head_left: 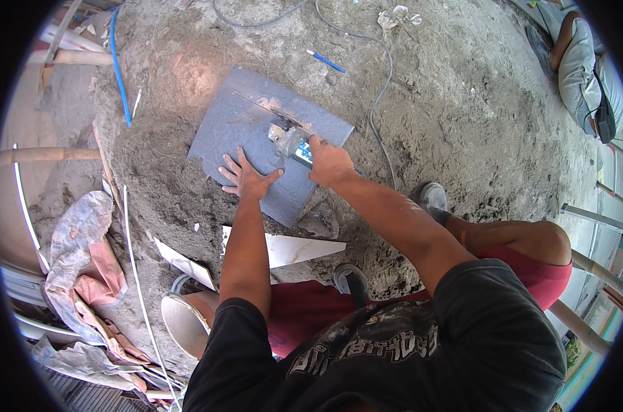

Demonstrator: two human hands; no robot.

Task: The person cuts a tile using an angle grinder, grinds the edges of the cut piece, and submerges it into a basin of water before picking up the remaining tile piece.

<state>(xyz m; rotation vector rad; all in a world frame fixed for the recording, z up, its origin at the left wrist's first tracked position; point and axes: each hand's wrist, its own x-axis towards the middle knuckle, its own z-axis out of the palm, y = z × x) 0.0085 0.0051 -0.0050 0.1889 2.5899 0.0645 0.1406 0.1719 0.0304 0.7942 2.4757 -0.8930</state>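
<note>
A dark grey square tile [219, 130] lies flat on the rough sandy ground in front of me. My left hand [250, 180] presses on its surface with the fingers spread. In my right hand [331, 162] is an angle grinder [292, 142], gripped round its body. The grinder's head rests over the tile, its disc at a straight cut line that runs across the far part. Pale dust lies along that line. How deep the disc sits cannot be made out.
A grey cable [374, 110] curves over the ground at the right. Beyond the tile lies a blue pen or marker [325, 61]. White tile offcuts [294, 250] and a bucket [181, 323] are near my legs. Crumpled sacks [85, 233] lie left; another person [586, 75] sits far right.
</note>
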